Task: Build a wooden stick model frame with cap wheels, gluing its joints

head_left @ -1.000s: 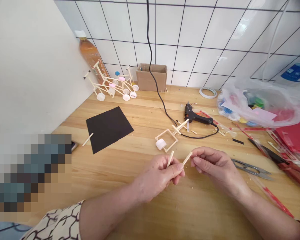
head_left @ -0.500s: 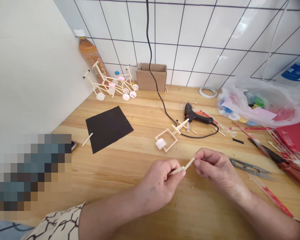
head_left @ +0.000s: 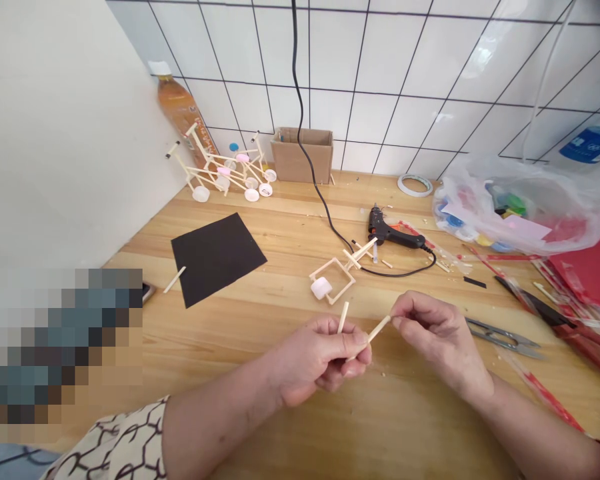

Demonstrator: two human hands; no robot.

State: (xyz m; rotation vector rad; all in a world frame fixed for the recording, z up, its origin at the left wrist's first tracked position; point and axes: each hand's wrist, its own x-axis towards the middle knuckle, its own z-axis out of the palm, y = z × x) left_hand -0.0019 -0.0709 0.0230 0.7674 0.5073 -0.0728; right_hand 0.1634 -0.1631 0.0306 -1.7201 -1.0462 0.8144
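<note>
My left hand (head_left: 320, 357) is closed on a short wooden stick (head_left: 343, 317) that points up out of its fingers. My right hand (head_left: 437, 330) pinches the far end of a second wooden stick (head_left: 377, 329), whose near end rests against my left fingertips. Both hands hover over the wooden table (head_left: 290, 433). Just beyond them lies a small square stick frame (head_left: 336, 275) with a white cap on it.
A black glue gun (head_left: 393, 233) with its cord lies behind the frame. Snips (head_left: 503, 335) lie to the right, a black sheet (head_left: 217, 257) to the left. Finished stick models (head_left: 225, 173), a bottle (head_left: 183, 113), a cardboard box (head_left: 303, 155), a tape roll (head_left: 415, 185) and a plastic bag (head_left: 517, 207) line the back.
The left stick, laid flat end to end with the right one half a second ago, stands upright again. The right stick's near end now rests on my left fingers.
</note>
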